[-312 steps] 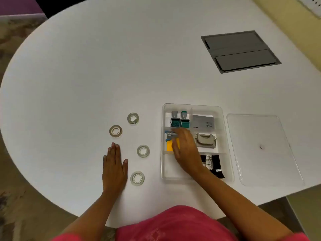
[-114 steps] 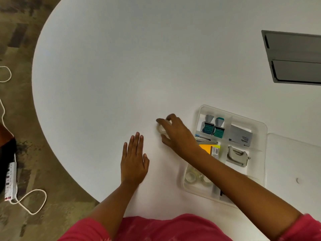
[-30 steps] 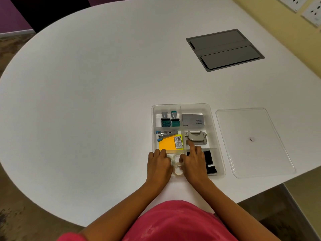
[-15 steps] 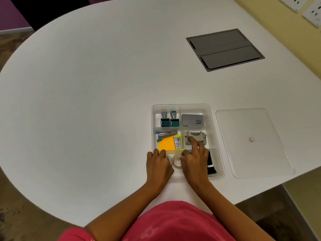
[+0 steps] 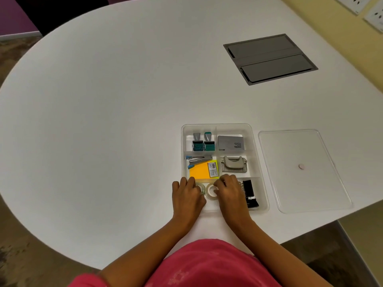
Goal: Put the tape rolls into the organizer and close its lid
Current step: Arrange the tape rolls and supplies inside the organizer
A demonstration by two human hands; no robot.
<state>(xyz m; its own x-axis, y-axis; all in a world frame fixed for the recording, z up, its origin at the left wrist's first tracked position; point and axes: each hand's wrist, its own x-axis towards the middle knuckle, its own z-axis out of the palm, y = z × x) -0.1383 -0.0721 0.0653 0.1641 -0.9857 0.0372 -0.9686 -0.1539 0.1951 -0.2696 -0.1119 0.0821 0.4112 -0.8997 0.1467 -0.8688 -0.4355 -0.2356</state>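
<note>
From my remote seat, the white table [image 5: 103, 121] fills the view, a grey floor-box hatch [image 5: 269, 59] set into its far side. Near the front edge sits the clear organizer [image 5: 253, 141], its lid [image 5: 300, 183] lying flat just beside it on the right, not yet fitted. Both hands work in the organizer's near-left compartment: my left hand [image 5: 187, 195] and right hand [image 5: 231, 193] flank the tape rolls [image 5: 211, 190], fingers curled loosely against them; whether either hand truly pinches a roll I cannot tell. Stamps, a stapler, orange sticky notes [image 5: 200, 172] and a hole punch [image 5: 233, 164] fill the other compartments. I judge the rolls are being settled, and the step goes well if every roll lies flat below the rim, so the lid can seat evenly.
</note>
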